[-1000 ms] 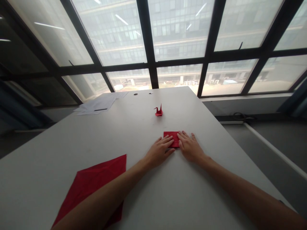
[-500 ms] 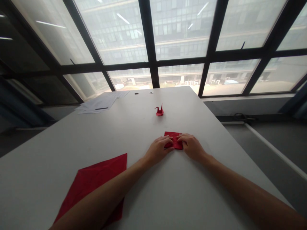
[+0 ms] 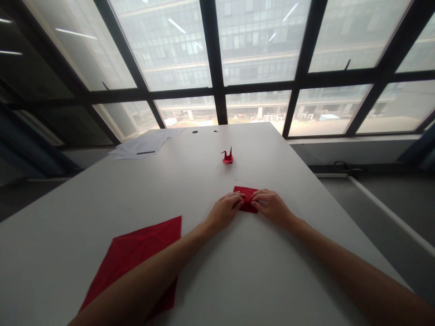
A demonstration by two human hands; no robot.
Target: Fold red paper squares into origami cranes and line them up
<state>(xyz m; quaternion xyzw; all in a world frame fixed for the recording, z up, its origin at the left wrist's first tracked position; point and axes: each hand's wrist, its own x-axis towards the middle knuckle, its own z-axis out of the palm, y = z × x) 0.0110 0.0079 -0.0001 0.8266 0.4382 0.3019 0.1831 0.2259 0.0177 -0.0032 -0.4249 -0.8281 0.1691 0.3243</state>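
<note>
A small folded piece of red paper (image 3: 249, 207) lies on the white table (image 3: 204, 181). My left hand (image 3: 226, 208) is on its left side, fingers bent and thumb drawn in against the paper. From the right, my right hand (image 3: 272, 208) pinches or presses the paper near its middle with thumb and fingertips. The hands are close together but apart, and they cover both side edges of the paper. Beyond them a finished red origami crane (image 3: 227, 157) stands upright.
A larger creased red sheet (image 3: 142, 249) lies at the lower left, partly under my left forearm. White papers (image 3: 142, 144) with a dark pen-like strip rest at the far left of the table. Behind the table are windows (image 3: 256, 40). A cable (image 3: 348, 167) lies by the wall at right.
My left thumb has moved up from the paper's lower edge toward my fingers. My right thumb has come to the paper's middle. The view has shifted slightly; crane and sheet stay put.
</note>
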